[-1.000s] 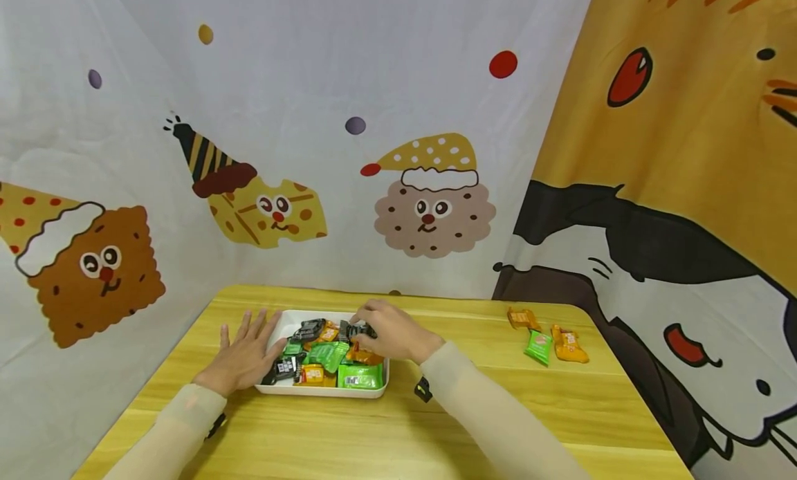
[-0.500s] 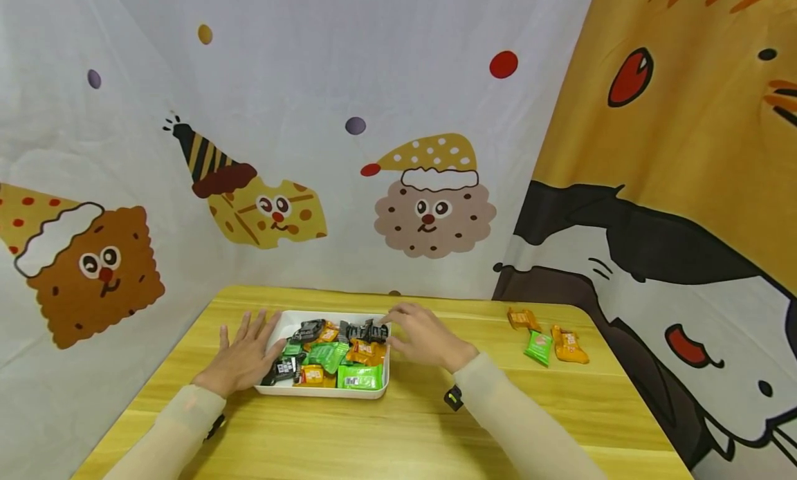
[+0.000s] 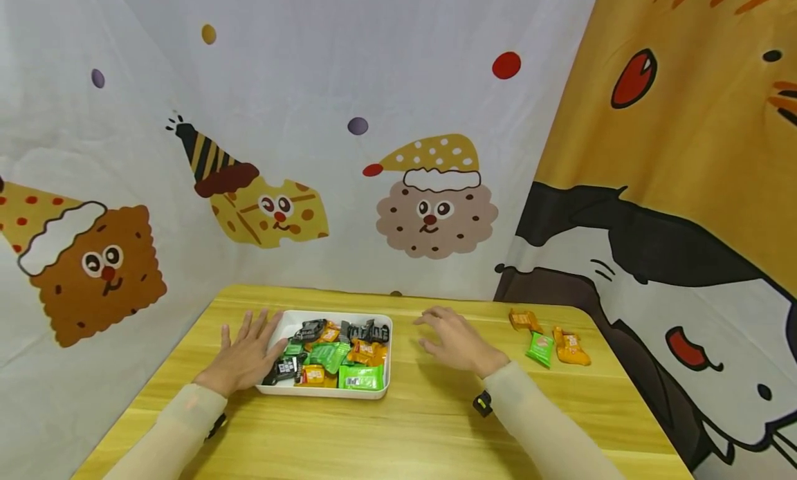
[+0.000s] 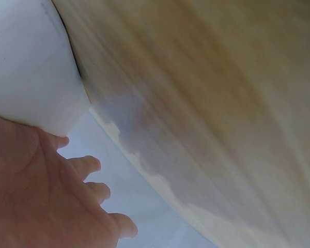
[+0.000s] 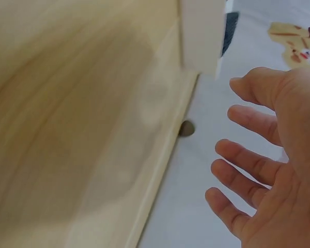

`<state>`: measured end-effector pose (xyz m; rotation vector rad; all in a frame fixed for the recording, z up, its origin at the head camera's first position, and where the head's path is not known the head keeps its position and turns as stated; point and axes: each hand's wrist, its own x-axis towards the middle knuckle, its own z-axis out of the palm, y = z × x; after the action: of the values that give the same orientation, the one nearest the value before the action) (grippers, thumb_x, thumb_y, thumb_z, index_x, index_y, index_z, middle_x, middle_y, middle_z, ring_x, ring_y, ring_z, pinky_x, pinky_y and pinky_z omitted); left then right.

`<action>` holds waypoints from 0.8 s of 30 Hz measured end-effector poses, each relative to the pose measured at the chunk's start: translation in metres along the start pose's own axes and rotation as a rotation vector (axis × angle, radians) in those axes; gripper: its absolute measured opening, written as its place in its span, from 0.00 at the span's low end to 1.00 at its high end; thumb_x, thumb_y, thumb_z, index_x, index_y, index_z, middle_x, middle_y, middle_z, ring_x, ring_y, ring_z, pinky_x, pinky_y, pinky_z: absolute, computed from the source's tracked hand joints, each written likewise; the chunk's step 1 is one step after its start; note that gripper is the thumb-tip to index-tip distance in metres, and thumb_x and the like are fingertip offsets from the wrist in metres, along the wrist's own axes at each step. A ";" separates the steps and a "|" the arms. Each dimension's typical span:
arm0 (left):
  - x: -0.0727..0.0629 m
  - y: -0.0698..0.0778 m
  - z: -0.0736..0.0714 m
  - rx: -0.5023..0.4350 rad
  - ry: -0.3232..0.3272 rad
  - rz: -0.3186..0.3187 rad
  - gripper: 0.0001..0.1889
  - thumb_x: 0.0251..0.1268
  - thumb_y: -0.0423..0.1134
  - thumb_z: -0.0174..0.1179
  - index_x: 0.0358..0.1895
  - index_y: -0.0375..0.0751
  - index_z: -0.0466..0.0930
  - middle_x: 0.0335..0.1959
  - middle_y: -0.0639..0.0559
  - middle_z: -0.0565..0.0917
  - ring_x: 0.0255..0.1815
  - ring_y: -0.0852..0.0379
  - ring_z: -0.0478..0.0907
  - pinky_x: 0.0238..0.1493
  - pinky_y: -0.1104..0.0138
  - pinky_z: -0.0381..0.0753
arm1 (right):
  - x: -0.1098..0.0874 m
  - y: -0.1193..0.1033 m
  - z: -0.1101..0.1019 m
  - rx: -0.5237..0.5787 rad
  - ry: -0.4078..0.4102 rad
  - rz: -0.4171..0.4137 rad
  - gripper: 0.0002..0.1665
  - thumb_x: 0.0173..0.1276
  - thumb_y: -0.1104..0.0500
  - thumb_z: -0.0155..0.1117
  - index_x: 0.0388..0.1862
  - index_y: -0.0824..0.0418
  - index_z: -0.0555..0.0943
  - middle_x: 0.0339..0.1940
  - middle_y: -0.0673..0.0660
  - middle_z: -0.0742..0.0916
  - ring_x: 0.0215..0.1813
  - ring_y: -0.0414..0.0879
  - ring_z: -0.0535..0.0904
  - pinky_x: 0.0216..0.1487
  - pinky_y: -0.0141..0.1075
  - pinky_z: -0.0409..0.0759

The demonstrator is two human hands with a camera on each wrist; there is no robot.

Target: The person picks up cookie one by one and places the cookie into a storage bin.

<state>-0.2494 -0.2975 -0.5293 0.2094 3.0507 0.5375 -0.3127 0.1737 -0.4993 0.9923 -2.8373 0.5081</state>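
A white tray (image 3: 324,391) holds several wrapped candies in black, orange and green, among them a green packet (image 3: 361,377) at its front right and a black one (image 3: 310,330) near the back. My left hand (image 3: 244,355) rests against the tray's left side, fingers straight and spread, thumb at the rim. To the right of the tray, my right hand (image 3: 457,342) hovers over the table with relaxed, slightly bent fingers. Nothing is in it; the right wrist view shows its fingers (image 5: 248,155) apart. In the left wrist view, the left palm (image 4: 41,191) lies beside the tray's white wall.
Two orange candies, one at the back (image 3: 525,320) and one at the right (image 3: 571,346), lie with a green candy (image 3: 539,348) on the right of the wooden table (image 3: 398,438). A printed curtain (image 3: 299,65) hangs behind the table's back edge.
My right hand has left the candies at the tray's back right and moved rightward over the table, holding nothing. The left hand has stayed at the tray's left side.
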 end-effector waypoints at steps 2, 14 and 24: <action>0.000 0.000 0.000 0.002 0.000 0.000 0.43 0.98 0.64 0.43 0.99 0.43 0.48 0.99 0.27 0.44 0.98 0.17 0.36 0.87 0.12 0.28 | -0.005 0.010 0.001 -0.009 0.003 0.010 0.25 0.85 0.54 0.77 0.76 0.57 0.88 0.77 0.65 0.87 0.78 0.66 0.84 0.80 0.69 0.83; 0.001 -0.001 0.004 0.007 0.013 0.009 0.43 0.98 0.65 0.43 0.99 0.43 0.50 0.98 0.26 0.46 0.97 0.15 0.38 0.86 0.11 0.28 | -0.040 0.072 -0.001 -0.023 0.048 0.080 0.27 0.84 0.59 0.77 0.77 0.65 0.86 0.74 0.68 0.87 0.74 0.66 0.86 0.74 0.63 0.89; 0.000 -0.002 0.003 0.003 0.010 0.001 0.43 0.98 0.65 0.44 0.99 0.44 0.49 0.98 0.26 0.45 0.97 0.16 0.38 0.86 0.12 0.29 | -0.063 0.114 -0.016 -0.005 0.065 0.208 0.28 0.85 0.58 0.75 0.79 0.65 0.84 0.77 0.71 0.85 0.77 0.73 0.84 0.75 0.71 0.86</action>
<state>-0.2498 -0.2983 -0.5325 0.2092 3.0611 0.5356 -0.3343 0.3004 -0.5283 0.6697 -2.8960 0.5404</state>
